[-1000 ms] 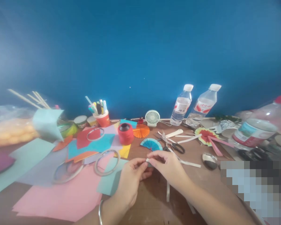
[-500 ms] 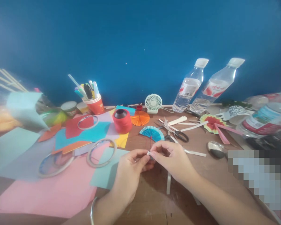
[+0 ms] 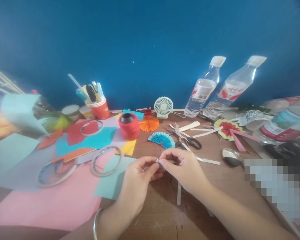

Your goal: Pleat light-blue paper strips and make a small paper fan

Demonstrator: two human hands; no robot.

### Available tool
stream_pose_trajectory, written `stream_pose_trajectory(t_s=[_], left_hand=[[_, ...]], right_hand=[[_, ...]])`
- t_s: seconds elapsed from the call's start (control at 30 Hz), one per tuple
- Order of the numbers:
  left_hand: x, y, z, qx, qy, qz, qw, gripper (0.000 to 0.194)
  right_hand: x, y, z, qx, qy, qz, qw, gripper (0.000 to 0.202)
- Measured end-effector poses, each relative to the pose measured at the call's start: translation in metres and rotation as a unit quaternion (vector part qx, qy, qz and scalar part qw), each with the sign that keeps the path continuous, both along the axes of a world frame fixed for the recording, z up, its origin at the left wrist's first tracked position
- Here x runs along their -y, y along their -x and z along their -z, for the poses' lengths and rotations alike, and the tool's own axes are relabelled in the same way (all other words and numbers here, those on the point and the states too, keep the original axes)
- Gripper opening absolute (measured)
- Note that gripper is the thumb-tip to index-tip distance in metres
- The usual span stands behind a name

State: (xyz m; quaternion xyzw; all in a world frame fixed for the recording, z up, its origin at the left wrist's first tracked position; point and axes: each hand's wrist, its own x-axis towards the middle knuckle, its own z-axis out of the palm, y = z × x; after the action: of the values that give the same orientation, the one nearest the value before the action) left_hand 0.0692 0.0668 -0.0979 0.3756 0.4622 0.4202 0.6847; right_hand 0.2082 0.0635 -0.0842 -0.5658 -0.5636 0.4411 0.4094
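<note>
My left hand (image 3: 140, 176) and my right hand (image 3: 183, 166) meet over the brown table, fingertips pinched around a small whitish piece (image 3: 158, 161). Most of that piece is hidden by the fingers. Just beyond them lies a blue pleated paper fan (image 3: 161, 139), with red thread (image 3: 155, 149) running from it toward my fingers. Scissors (image 3: 192, 142) with black handles rest to the right of the fan, among white paper strips (image 3: 208, 161). Another strip (image 3: 179, 194) sticks out below my right hand. A red thread spool (image 3: 129, 127) stands left of the fan.
Tape rings (image 3: 107, 161) and coloured paper sheets (image 3: 52, 206) cover the left side. At the back stand a pen cup (image 3: 100, 108), a small white fan (image 3: 163, 106) and water bottles (image 3: 202, 90). A mouse (image 3: 230, 157) and a yellow-red rosette (image 3: 223, 129) lie right.
Both hands keep their pinch in nearly the same place. The view has shifted slightly, so the objects at the left sit a little further left and higher.
</note>
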Motion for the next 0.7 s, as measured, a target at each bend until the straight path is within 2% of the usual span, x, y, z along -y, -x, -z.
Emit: stream_pose_trajectory(t_s=[0.7], left_hand=[[0.0009,-0.0020,-0.0023,-0.003,0.005,-0.002,1.000,0.024]], right_hand=[[-0.0007,0.0008,-0.0002,0.013,-0.006,0.007,1.000,0.008]])
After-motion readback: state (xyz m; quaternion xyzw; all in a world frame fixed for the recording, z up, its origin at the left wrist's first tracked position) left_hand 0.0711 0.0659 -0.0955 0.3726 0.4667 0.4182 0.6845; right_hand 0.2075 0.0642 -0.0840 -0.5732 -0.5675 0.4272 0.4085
